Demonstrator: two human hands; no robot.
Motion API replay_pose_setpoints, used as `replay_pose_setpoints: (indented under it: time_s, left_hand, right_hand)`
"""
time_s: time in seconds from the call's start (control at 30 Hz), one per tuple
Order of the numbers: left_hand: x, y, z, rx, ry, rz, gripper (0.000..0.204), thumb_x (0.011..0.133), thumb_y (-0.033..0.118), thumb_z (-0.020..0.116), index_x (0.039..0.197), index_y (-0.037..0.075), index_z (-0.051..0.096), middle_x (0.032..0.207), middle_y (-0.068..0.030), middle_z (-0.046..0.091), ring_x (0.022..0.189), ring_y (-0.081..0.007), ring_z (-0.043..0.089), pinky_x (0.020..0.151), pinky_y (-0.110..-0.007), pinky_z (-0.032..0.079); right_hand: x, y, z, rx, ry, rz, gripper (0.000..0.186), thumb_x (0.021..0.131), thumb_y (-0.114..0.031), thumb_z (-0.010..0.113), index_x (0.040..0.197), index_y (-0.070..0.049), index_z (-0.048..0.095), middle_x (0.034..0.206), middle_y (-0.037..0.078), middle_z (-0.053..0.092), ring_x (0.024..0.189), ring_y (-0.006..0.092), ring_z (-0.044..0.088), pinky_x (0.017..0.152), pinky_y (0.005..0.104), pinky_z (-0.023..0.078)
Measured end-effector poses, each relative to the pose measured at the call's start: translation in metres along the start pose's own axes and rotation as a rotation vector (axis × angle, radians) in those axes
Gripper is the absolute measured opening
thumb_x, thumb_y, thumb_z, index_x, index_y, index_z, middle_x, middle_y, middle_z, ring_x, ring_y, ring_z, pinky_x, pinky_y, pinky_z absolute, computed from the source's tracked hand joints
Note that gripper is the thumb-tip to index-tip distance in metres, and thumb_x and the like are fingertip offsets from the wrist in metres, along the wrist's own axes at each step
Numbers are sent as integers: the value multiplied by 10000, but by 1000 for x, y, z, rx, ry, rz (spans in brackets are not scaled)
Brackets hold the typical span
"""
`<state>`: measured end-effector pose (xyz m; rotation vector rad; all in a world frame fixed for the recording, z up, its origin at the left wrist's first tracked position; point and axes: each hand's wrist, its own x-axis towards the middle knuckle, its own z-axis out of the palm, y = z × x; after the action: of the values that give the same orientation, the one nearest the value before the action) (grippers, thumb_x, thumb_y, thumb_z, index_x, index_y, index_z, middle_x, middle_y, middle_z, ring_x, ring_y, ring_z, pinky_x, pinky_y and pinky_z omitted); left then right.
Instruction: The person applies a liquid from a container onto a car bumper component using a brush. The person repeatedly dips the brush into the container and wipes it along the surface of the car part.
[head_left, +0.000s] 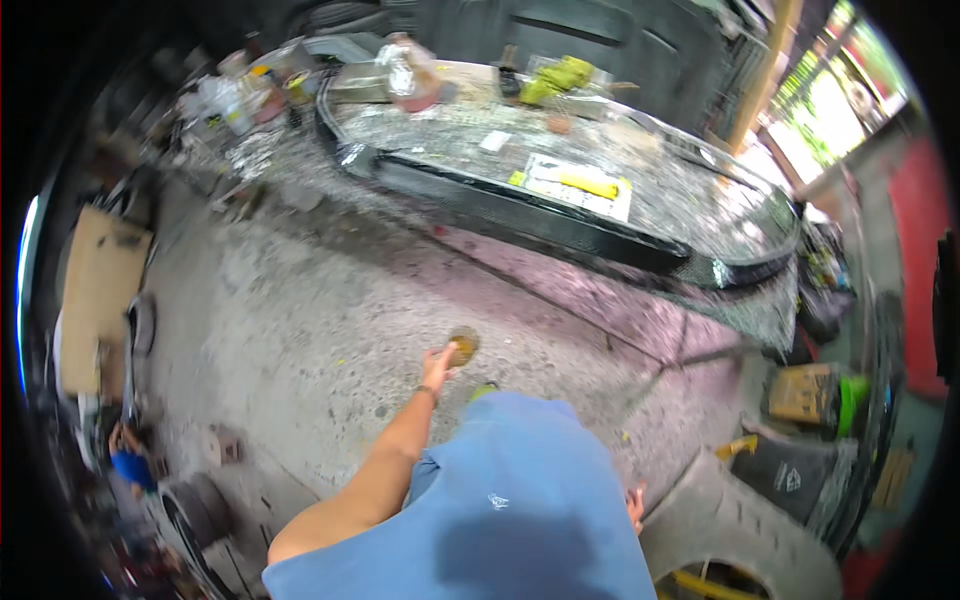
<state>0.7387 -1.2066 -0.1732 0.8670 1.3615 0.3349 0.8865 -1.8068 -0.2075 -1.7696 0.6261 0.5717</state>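
My left hand (pixel 437 367) is stretched forward over the concrete floor, its fingers closed round a small round cup-like container (pixel 464 345) with something amber-brown in it. What exactly the container holds is too blurred to tell. Down by my right side, only part of my right hand (pixel 636 506) shows past the blue shirt, close to a grey plastic chair (pixel 740 530). Its fingers look partly bent, and I cannot make out anything in them. Ahead stands a workbench (pixel 440 130) with a long black curved bumper-like part (pixel 520 205) along its front edge.
On the bench lie a yellow-green cloth (pixel 557 80), a foil-topped jar (pixel 411 80) and a yellow item on a white sheet (pixel 590 185). Thin bars run below the bench. A cardboard box (pixel 803 393) sits at right; a wheel rim (pixel 195 508) and another person (pixel 130 462) are at left.
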Motion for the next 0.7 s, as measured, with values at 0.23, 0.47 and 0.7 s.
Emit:
replay_pose_setpoints:
  time_s: [0.23, 0.47, 0.7]
  left_hand:
    - [0, 6, 4, -43, -7, 9, 851, 733, 548, 778, 1311, 99, 344, 1131, -134, 559, 994, -212, 573, 766, -360, 512]
    - [-15, 6, -5, -183, -51, 34, 726, 786, 488, 760, 1271, 102, 382, 1066, -112, 574, 955, -184, 585, 747, -327, 512]
    - [-37, 15, 2, -48, -91, 91, 800, 772, 470, 784, 1315, 69, 354, 1073, -115, 562, 992, -185, 583, 797, -339, 510]
  right_hand:
    - [0, -45, 33, -74, 85, -220, 294, 965, -133, 430, 1224, -49, 538, 834, 93, 618, 473, 146, 511, 429, 269, 450]
    - [9, -137, 110, -280, -58, -524, 279, 1009, -213, 424, 1167, -13, 538, 830, 101, 655, 526, 144, 584, 475, 255, 486]
    - [-67, -270, 208, -211, -451, -506, 285, 1013, -261, 476, 962, -5, 591, 717, 77, 647, 576, 112, 593, 515, 246, 480]
